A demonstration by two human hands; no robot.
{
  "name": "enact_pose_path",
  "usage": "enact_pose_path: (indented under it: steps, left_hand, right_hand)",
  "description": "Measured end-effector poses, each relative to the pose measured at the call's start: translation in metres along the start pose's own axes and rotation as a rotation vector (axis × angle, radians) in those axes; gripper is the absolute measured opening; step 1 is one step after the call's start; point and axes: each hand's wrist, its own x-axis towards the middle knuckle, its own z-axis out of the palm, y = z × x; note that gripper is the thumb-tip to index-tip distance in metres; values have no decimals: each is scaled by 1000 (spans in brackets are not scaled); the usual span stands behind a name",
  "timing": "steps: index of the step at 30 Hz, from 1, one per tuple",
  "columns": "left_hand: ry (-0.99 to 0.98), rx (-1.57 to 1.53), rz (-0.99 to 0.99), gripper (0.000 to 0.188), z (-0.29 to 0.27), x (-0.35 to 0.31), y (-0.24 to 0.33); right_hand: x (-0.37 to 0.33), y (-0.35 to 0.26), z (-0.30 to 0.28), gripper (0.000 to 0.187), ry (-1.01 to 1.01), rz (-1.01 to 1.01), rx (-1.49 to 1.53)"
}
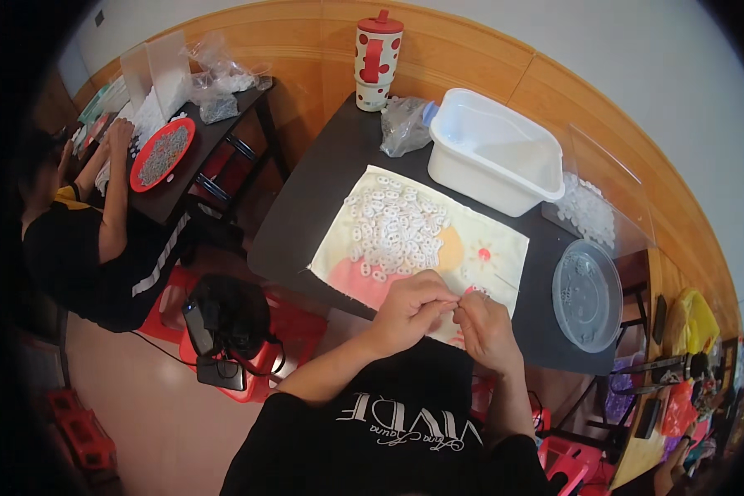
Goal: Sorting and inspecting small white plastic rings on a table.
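My left hand [412,311] and my right hand [486,332] meet over the near edge of a printed cloth [504,248], fingertips pinched together. Whatever lies between the fingers is too small to make out. Just beyond my hands, a heap of small white pieces [395,230] with holes in them spreads over the cloth. The cloth is pale, with pink and yellow patches, and lies on a dark table [293,223].
A white plastic tub [496,153], a dotted tumbler [378,66] and a plastic bag [405,128] stand at the back. Rightward are a clear box of white pieces [585,207] and a round clear tray [587,298]. At left, another person [83,215] works beside a red tray [164,157].
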Motion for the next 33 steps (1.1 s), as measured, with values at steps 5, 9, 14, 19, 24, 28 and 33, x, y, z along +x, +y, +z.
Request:
enact_pose_path:
  steps: [5, 9, 14, 19, 24, 28, 33]
  left_hand:
    - [-62, 25, -38, 13, -4, 8, 1]
    - [-33, 159, 34, 14, -2, 13, -4]
    - [-39, 308, 72, 13, 2, 18, -5]
    - [-56, 268, 78, 11, 2, 21, -13]
    - [106, 54, -153, 10, 0, 18, -13]
    - [122, 73, -103, 12, -4, 29, -5]
    - [122, -205, -289, 13, 2, 28, -13]
  right_hand:
    - [2, 10, -7, 7, -88, -39, 140]
    - [5, 14, -4, 7, -31, -18, 166]
    - [7, 23, -6, 11, -15, -56, 103]
    - [11, 23, -7, 12, 48, -87, 137]
    - [4, 30, -8, 12, 87, -71, 142]
    - [5, 29, -9, 12, 190, 24, 190]
    - [11, 21, -5, 13, 215, 69, 252]
